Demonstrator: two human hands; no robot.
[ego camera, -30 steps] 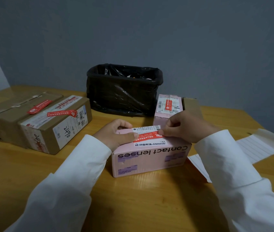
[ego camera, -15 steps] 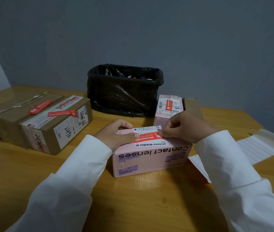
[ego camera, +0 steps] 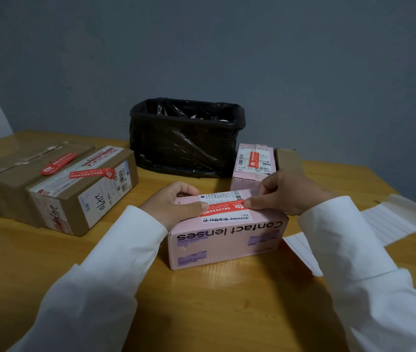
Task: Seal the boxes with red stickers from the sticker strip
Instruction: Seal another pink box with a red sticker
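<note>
While pressing on the pink box [ego camera: 227, 240] lettered "Contact lenses" at the middle of the wooden table [ego camera: 214, 308], grips its left end with the left hand [ego camera: 174, 205], fingers curled over the far top edge and thumb flat on the left end of the red sticker [ego camera: 223, 209]. Pinches or presses the sticker's right end with the right hand [ego camera: 285, 193], fingertips [ego camera: 251, 203] bunched together on the box top; cannot tell whether that end is fully stuck down. Lies lengthwise across the top of the pink box, that sticker, over a white printed label [ego camera: 221, 196]

Farther back, just right of centre: a smaller pink box [ego camera: 254, 163] with a red sticker of its own [ego camera: 254, 158] upright across its label, and a plain brown box [ego camera: 287, 161] touching its right side. At far left: 2 brown cardboard boxes side by side, the far-left box [ego camera: 11, 174] and the labelled box [ego camera: 87, 196], each carrying 1 red sticker on top. Between these groups, against the grey wall: a black bag-lined bin [ego camera: 186, 138]. On the right of the table, partly under the right sleeve [ego camera: 349, 240]: the white lined sticker strip backing [ego camera: 392, 219], lying flat and reaching toward the right edge
</note>
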